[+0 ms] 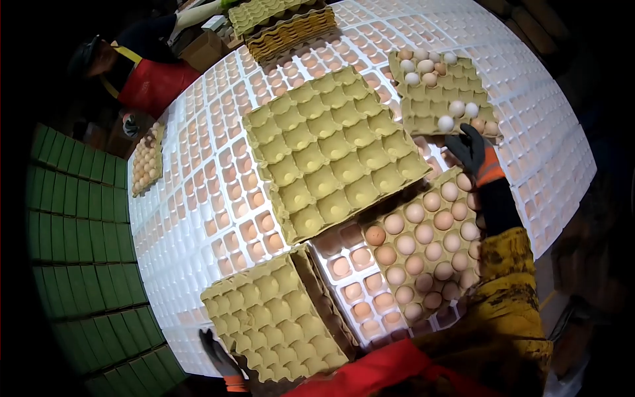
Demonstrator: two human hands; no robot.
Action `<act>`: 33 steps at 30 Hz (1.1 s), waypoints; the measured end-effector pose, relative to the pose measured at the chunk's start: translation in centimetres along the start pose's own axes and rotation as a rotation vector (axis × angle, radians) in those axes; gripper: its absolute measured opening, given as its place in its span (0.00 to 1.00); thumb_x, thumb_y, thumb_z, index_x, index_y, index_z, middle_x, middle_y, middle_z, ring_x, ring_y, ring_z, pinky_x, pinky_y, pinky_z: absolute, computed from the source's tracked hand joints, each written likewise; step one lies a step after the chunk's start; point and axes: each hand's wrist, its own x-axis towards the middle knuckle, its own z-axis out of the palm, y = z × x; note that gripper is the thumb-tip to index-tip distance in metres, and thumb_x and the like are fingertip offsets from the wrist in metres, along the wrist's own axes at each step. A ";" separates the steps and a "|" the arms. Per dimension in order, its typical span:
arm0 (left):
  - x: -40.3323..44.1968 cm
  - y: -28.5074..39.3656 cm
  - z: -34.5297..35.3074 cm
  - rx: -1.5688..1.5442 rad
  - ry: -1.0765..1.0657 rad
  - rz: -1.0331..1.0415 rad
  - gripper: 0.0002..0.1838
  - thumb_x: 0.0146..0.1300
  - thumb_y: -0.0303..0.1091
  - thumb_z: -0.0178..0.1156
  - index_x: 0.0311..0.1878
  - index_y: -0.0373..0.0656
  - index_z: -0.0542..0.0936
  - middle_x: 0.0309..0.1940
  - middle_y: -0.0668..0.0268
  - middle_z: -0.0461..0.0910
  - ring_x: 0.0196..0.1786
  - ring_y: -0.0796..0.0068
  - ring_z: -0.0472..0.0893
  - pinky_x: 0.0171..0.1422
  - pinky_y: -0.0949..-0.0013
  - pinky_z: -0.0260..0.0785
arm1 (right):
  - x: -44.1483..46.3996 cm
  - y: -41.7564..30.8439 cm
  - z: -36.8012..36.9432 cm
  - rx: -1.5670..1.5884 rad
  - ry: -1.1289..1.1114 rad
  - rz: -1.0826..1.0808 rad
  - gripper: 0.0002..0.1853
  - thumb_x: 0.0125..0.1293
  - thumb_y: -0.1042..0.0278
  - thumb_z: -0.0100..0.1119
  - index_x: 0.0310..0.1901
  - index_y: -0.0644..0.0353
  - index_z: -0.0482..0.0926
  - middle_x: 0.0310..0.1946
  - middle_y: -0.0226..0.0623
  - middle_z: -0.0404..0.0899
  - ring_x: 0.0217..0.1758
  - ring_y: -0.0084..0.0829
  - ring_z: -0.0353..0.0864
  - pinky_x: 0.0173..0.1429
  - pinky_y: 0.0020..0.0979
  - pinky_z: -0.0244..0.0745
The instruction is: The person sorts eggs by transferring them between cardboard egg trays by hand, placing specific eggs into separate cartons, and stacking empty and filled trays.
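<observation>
My right hand (471, 152), in a dark glove with an orange cuff, is at the near edge of a partly filled egg tray (423, 106). Its thumb and fingers are apart, and the fingertips come close to a brown egg (477, 124); whether they touch it I cannot tell. White eggs (456, 108) and brown ones share that tray. Below my right forearm lies a fuller tray of brown eggs (424, 234). My left hand (219, 355), also gloved, has its fingers stretched out beside the left edge of a stack of pulp trays (271, 317).
A large pulp tray (331, 145) without eggs sits mid-table over white plastic egg packs (248, 231). More pulp trays (291, 36) are stacked at the far side. Another egg tray (147, 162) lies near a person in a red apron (152, 83). Green cartons (86, 245) line the left.
</observation>
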 end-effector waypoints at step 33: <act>4.5 11.4 -7.0 -0.780 -0.392 0.342 0.39 0.68 0.42 0.64 0.75 0.38 0.57 0.63 0.65 0.75 0.59 0.77 0.75 0.62 0.70 0.69 | -14.2 -33.6 5.4 0.353 -0.154 -0.401 0.34 0.69 0.70 0.49 0.75 0.63 0.55 0.72 0.38 0.61 0.72 0.28 0.62 0.69 0.28 0.63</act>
